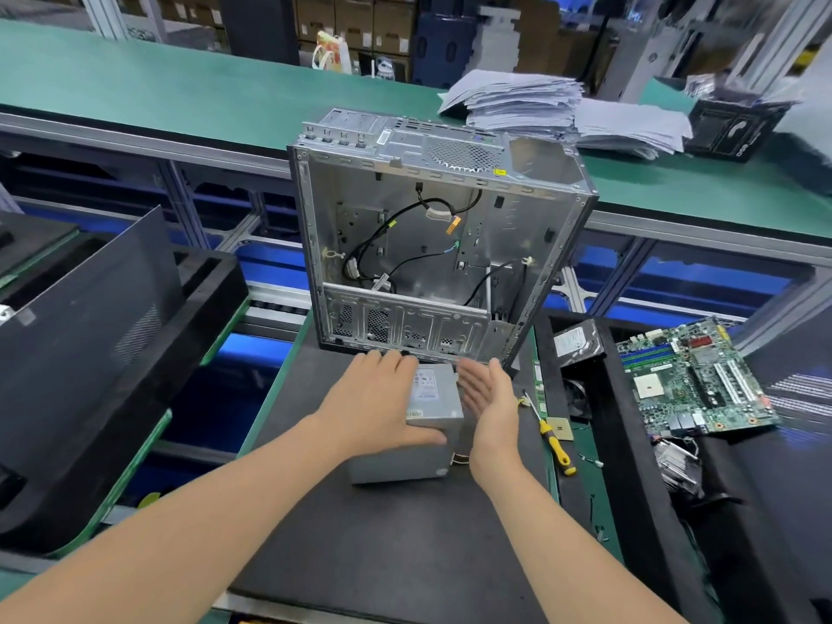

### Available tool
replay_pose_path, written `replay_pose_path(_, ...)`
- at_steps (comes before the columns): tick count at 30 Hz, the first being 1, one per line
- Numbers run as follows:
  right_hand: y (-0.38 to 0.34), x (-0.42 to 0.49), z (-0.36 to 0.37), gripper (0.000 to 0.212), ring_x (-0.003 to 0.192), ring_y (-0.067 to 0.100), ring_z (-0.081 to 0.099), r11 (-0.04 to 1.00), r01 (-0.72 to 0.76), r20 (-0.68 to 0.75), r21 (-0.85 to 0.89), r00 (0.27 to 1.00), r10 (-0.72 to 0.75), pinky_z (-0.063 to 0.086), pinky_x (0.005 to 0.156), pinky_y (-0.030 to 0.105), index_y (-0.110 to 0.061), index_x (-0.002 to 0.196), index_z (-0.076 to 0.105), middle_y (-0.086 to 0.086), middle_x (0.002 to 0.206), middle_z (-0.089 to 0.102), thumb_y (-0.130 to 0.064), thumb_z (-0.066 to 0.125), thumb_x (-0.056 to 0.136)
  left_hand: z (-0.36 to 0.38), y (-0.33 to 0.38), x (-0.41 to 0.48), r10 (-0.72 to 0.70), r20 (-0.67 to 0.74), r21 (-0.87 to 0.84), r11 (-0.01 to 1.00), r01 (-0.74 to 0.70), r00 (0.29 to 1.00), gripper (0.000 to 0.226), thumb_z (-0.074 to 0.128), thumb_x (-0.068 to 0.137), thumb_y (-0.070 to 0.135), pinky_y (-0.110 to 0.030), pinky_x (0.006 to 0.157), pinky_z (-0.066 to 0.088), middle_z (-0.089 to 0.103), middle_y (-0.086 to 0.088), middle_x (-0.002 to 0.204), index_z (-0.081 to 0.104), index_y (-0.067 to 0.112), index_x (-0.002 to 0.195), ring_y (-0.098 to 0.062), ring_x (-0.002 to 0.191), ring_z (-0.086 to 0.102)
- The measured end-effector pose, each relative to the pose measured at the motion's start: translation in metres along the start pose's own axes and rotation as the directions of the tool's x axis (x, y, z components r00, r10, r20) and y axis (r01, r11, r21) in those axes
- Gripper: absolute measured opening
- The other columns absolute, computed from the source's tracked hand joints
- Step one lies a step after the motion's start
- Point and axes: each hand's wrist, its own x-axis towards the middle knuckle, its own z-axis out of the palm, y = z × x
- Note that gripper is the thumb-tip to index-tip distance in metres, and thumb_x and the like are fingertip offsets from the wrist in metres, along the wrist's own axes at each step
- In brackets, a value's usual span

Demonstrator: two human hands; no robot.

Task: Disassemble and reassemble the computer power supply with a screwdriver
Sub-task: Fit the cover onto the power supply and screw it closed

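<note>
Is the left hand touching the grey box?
Touching. The head view shows the left hand lying flat on top of the power supply, with its thumb against the near side.

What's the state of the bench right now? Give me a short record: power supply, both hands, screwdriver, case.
power supply: grey box lying on the black mat, outside the computer case
left hand: flat on its top, thumb along near edge
right hand: open, palm facing its right side; contact unclear
screwdriver: yellow-handled, lying right of the hands, untouched
computer case: upright behind, side open, loose cables inside
</note>
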Motion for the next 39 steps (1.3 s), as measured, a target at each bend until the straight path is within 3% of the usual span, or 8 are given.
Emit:
replay_pose_path(5, 0.002, 0.008, -0.037, 0.037, 0.069, 0.025, 0.056, 0.98, -0.071, -0.301, -0.185, 0.954, 0.013, 0.046, 0.076, 0.049, -0.016, 0.073, 0.065, 0.0, 0.069, 0.062, -0.038, 0.047, 0.097, -0.009, -0.015, 0.012, -0.236, 0.111, -0.264, 0.93, 0.257, 0.965, 0.102, 0.044, 0.058, 0.104, -0.04, 0.094, 0.048, 0.061, 0.004, 0.109, 0.057, 0.022, 0.117, -0.021, 0.105, 0.057)
replay_pose_path(9, 0.021, 0.007, -0.06, 0.043, 0.046, 0.026, 0.058, 0.92, -0.338, -0.279, -0.2, 0.919, 0.277, 0.048, 0.052, 0.034, -0.006, 0.074, 0.063, 0.005, 0.053, 0.055, -0.04, 0.053, 0.099, -0.012, -0.03, 0.007, -0.439, 0.302, -0.543, 0.651, 0.531, 0.846, 0.082, 0.06, 0.054, 0.098, -0.029, 0.066, 0.048, 0.065, 0.013, 0.098, 0.064, 0.031, 0.1, -0.007, 0.088, 0.062)
replay_pose_path(12, 0.039, 0.0, -0.064, 0.058, 0.071, 0.037, 0.076, 0.871, -0.447, -0.071, -0.205, 0.894, 0.442, 0.065, 0.072, 0.046, 0.0, 0.098, 0.073, 0.017, 0.083, 0.076, -0.056, 0.056, 0.099, -0.003, -0.035, -0.009, -0.497, 0.46, -0.679, 0.337, 0.652, 0.736, 0.081, 0.066, 0.051, 0.096, -0.031, 0.067, 0.055, 0.076, 0.01, 0.093, 0.074, 0.026, 0.093, -0.01, 0.082, 0.072)
replay_pose_path(16, 0.051, -0.015, -0.052, 0.05, 0.108, 0.034, 0.074, 0.907, -0.375, 0.228, -0.191, 0.882, 0.413, 0.054, 0.105, 0.054, -0.027, 0.134, 0.061, 0.008, 0.121, 0.075, -0.062, 0.053, 0.1, 0.016, -0.034, -0.033, -0.396, 0.662, -0.699, -0.02, 0.715, 0.636, 0.103, 0.071, 0.046, 0.097, -0.045, 0.104, 0.054, 0.081, 0.0, 0.099, 0.078, 0.014, 0.107, -0.025, 0.095, 0.077)
replay_pose_path(20, 0.047, -0.026, -0.039, 0.053, 0.113, 0.035, 0.072, 0.918, -0.39, 0.32, -0.073, 0.862, 0.392, 0.055, 0.103, 0.057, -0.038, 0.139, 0.052, 0.006, 0.122, 0.075, -0.065, 0.061, 0.095, 0.035, -0.021, -0.054, -0.326, 0.753, -0.65, -0.233, 0.723, 0.572, 0.117, 0.071, 0.042, 0.098, -0.048, 0.117, 0.04, 0.075, -0.001, 0.121, 0.07, 0.019, 0.127, -0.028, 0.117, 0.068)
replay_pose_path(23, 0.04, -0.029, -0.035, 0.077, 0.108, 0.022, 0.074, 0.929, -0.339, 0.352, -0.149, 0.86, 0.37, 0.058, 0.088, 0.041, -0.031, 0.135, 0.053, -0.003, 0.115, 0.077, -0.073, 0.077, 0.074, 0.044, -0.01, -0.064, -0.264, 0.751, -0.66, -0.284, 0.695, 0.605, 0.104, 0.07, 0.047, 0.098, -0.044, 0.106, 0.051, 0.08, 0.0, 0.108, 0.077, 0.02, 0.116, -0.025, 0.104, 0.075)
replay_pose_path(29, 0.037, -0.023, -0.043, 0.085, 0.108, 0.021, 0.075, 0.978, -0.039, 0.41, -0.204, 0.904, 0.121, 0.061, 0.084, 0.033, -0.021, 0.131, 0.056, 0.004, 0.123, 0.075, -0.037, 0.097, 0.058, 0.057, -0.011, -0.076, -0.194, 0.611, -0.778, -0.325, 0.538, 0.767, 0.076, 0.075, 0.071, 0.08, -0.038, 0.082, 0.062, 0.075, -0.004, 0.124, 0.069, 0.028, 0.125, -0.025, 0.114, 0.073)
replay_pose_path(39, 0.035, -0.013, -0.056, 0.089, 0.131, 0.022, 0.062, 0.927, 0.211, 0.556, -0.309, 0.831, -0.004, 0.054, 0.105, 0.036, -0.038, 0.142, 0.048, -0.001, 0.141, 0.065, -0.031, 0.1, 0.07, 0.035, -0.04, -0.078, -0.011, 0.345, -0.92, -0.199, 0.336, 0.938, 0.088, 0.09, 0.074, 0.019, -0.035, 0.105, 0.05, 0.053, 0.006, 0.153, 0.045, 0.033, 0.148, -0.018, 0.141, 0.052)
